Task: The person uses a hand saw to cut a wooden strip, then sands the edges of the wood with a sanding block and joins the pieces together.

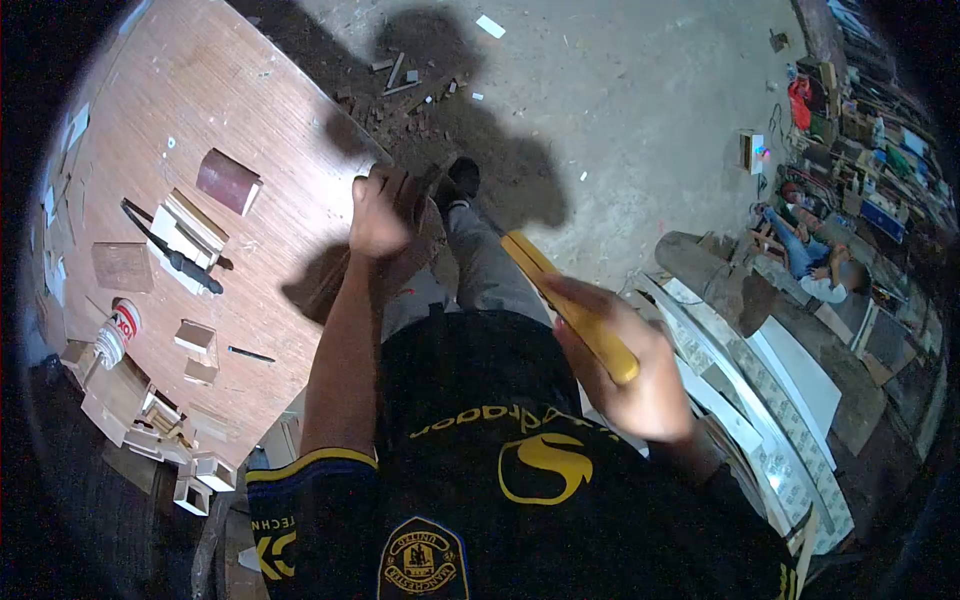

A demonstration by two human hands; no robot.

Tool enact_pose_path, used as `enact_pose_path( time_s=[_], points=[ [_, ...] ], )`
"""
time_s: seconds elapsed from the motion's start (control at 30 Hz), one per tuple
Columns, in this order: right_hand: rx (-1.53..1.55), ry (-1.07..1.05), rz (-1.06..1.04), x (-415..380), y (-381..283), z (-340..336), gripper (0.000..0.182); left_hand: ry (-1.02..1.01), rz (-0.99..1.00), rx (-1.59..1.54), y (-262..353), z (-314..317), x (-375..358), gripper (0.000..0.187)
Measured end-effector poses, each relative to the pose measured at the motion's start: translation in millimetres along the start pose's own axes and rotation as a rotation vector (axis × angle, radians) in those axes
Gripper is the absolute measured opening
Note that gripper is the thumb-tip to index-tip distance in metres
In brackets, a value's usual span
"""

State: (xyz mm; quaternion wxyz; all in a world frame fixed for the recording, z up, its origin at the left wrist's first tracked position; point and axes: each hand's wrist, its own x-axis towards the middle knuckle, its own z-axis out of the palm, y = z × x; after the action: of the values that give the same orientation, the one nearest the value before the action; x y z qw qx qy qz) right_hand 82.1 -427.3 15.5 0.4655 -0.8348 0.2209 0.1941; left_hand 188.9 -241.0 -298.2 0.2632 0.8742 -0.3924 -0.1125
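Far left, I note the table [250, 110] carrying small wood blocks [195, 335], a glue tub [118, 325] and a dark tool [185, 262]. Left hand [375, 220] is closed on a brown wood piece [405, 240] at the table's edge, likely bracing it. Right hand [640, 375], well clear of the table, is wrapped round a yellow handle [570, 300], its long axis running diagonally, free end toward the wood piece

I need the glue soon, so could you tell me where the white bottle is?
In the head view, the white bottle lies on its side near the left edge of the wooden workbench, beside small wood blocks.
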Motion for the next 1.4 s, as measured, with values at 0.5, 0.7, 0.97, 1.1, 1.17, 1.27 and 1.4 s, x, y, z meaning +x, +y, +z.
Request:
enact_pose_path(
  time_s=[0.5, 0.7, 0.97, 1.1, 1.17, 1.27, 1.4],
  points=[
    [0.024, -0.057, 0.089, 2.3, -3.6, -4.8, 0.036, 0.025, -0.074, -0.079, 19.5, -24.2, 10.1, 0.034],
    [0.046, -0.016, 0.051, -2.6, -2.6, -10.0, 0.034, -0.018, -0.174, -0.255, 11.2, -15.9, -1.8, 0.037],
    [0.012, 0.02, -0.048, -4.6, 3.5, -10.6, 0.038, 0.009, -0.137, -0.056, 13.9, -17.7, 6.3, 0.051],
    [-0.063, -0.072, -0.058, -24.8, -4.6, -34.9, 0.037, 0.053, -0.039, -0.055, 13.2, -15.1, 12.4, 0.054],
    [-0.039, -0.064, -0.045, -20.7, -12.0, -32.2, 0.036, 0.028, -0.154, -0.077, 19.6, -15.0, 9.3, 0.056],
    [-0.038, -0.028, 0.007, -9.5, -9.1, -28.9, 0.035, 0.06, -0.142, -0.052, 20.2, -22.3, 14.3, 0.036],
    [-0.144, -0.121, -0.005, -18.9, -11.7, -43.1, 0.038, 0.096, -0.108, -0.076, 22.6, -20.5, 12.1, 0.035]
  ],
)
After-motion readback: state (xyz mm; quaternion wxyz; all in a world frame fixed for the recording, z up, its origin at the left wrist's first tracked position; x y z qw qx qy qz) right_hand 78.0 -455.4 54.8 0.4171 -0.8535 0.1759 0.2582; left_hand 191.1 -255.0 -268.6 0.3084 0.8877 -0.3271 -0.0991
